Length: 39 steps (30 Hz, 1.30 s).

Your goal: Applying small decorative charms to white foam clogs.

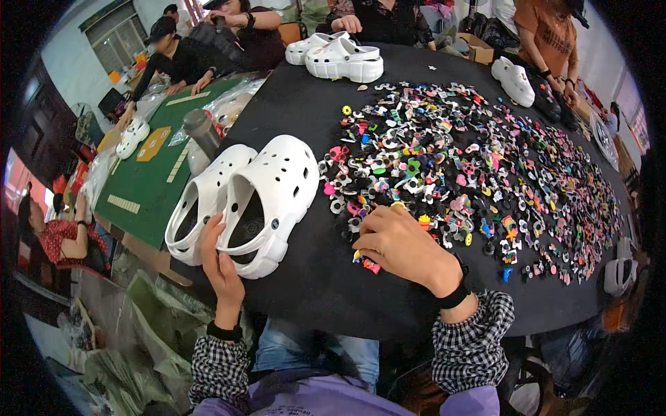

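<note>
Okay, left hand (pixel 223 279), fingers apart, was at white perforated foam clogs (pixel 286 177); right hand (pixel 402 244) curled over small multicoloured charms (pixel 414 166), hold unclear.

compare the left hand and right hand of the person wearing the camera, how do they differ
The left hand is at the heel end of the white clogs; the right hand is over the near edge of the pile of charms.

The left hand's fingers are fairly straight; the right hand's bend downward.

Both have a black wristband and a checked sleeve.
</note>
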Tool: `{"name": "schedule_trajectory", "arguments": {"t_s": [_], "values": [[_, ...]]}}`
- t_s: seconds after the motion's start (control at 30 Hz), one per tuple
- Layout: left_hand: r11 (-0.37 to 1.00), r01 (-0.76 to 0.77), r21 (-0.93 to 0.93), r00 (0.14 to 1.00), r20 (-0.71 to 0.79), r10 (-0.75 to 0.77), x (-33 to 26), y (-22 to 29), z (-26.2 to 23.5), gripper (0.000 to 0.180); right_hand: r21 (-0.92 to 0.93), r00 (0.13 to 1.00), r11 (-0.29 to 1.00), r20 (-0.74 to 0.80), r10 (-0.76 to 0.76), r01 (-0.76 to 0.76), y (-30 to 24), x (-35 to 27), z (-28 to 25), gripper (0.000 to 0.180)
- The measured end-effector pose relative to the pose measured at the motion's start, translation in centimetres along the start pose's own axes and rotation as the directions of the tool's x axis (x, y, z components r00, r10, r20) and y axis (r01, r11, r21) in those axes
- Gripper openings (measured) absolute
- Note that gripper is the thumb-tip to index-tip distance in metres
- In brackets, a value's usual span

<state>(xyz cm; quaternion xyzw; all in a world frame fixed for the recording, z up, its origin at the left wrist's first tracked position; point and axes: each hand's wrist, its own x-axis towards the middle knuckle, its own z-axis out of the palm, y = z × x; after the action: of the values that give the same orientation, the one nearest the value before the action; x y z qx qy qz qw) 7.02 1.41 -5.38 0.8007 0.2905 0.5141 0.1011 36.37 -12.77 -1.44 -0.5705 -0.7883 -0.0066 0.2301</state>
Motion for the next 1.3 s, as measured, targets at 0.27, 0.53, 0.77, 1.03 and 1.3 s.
{"name": "schedule_trajectory", "arguments": {"t_s": [0.27,0.53,0.77,1.03,1.3], "values": [[0.998,-0.013,-0.055,1.000,0.000,0.013,-0.1,-0.4,-0.2,0.037,0.081,0.994,0.991,-0.033,0.105,-0.102,-0.6,0.8,-0.4,0.020],[0.991,-0.012,-0.130,1.000,0.023,0.015,0.1,-0.4,-0.3,0.038,0.256,0.952,0.936,-0.120,0.281,-0.244,1.3,0.3,-1.9,0.008],[0.977,-0.024,-0.212,0.999,0.030,0.031,0.4,-0.7,-0.6,0.036,-0.061,0.901,0.899,-0.006,0.435,-0.434,-0.7,-0.6,-4.1,0.016],[0.953,-0.015,-0.303,0.997,0.064,0.036,0.5,-0.7,-1.2,0.034,-0.111,0.914,0.909,0.019,0.405,-0.401,-4.7,-0.3,-1.6,0.033],[0.943,0.010,-0.333,0.996,0.089,0.021,0.5,-0.3,-1.1,0.037,0.006,0.877,0.877,-0.007,0.481,-0.481,-3.2,-0.6,-1.5,0.026]]}}
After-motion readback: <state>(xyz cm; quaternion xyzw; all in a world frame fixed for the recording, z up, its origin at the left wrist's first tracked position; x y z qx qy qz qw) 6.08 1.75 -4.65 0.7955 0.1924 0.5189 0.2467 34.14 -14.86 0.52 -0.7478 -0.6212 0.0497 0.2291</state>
